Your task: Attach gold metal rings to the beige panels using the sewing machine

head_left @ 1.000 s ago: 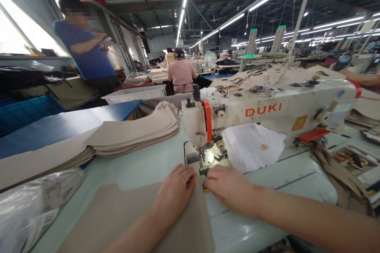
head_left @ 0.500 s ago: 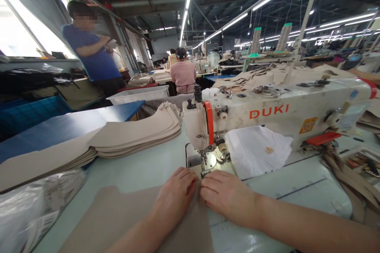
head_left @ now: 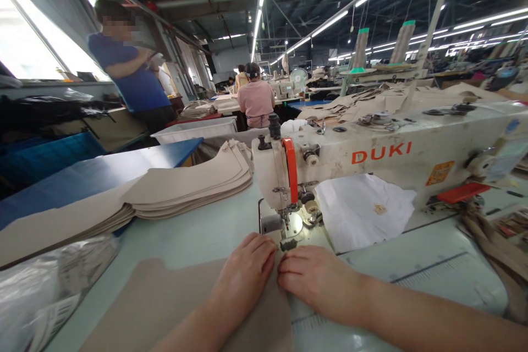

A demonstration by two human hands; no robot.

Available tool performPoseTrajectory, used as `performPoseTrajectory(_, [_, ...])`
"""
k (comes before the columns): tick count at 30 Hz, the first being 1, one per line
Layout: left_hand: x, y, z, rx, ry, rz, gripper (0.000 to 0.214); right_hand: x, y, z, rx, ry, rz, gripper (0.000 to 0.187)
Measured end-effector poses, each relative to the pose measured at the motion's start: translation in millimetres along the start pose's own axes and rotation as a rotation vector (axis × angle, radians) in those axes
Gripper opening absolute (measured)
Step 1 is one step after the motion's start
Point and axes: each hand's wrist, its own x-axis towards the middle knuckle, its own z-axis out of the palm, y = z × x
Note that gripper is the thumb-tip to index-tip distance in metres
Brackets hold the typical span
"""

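Lying before the DUKI sewing machine [head_left: 383, 140], a beige panel [head_left: 173, 297] bears the left hand [head_left: 245, 269], right hand [head_left: 317, 280] at its edge; fingers bunched together, grip unclear. A tray [head_left: 504, 212] at right holds small brownish pieces [head_left: 515, 225].

The cloth [head_left: 160, 297] is plain beige, the tabletop [head_left: 198, 234] pale green, the sewing machine [head_left: 412, 176] off-white.

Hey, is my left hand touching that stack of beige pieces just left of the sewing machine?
Apart. The head view shows a strip of pale green tabletop between the left hand and the stack of beige pieces.
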Motion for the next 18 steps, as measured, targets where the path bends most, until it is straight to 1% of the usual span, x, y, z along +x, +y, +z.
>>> performPoseTrajectory(4, [3.0,-0.7,0.4,-0.007,0.024,0.023,0.022,-0.2,0.0,0.2,0.024,-0.007,0.015,0.012])
performPoseTrajectory(7, [3.2,-1.8,2.6,-0.016,0.011,0.019,0.020,0.0,-0.1,-0.6,0.034,-0.005,0.018,0.014])
performPoseTrajectory(11, [2.7,-2.6,3.9,-0.022,-0.005,0.008,0.020,0.1,-1.2,-2.7,0.032,-0.003,0.022,0.011])
performPoseTrajectory(18, [4.3,-0.3,1.8,-0.028,0.028,0.022,0.020,-0.7,-1.3,-1.3,0.046,-0.023,0.032,0.010])
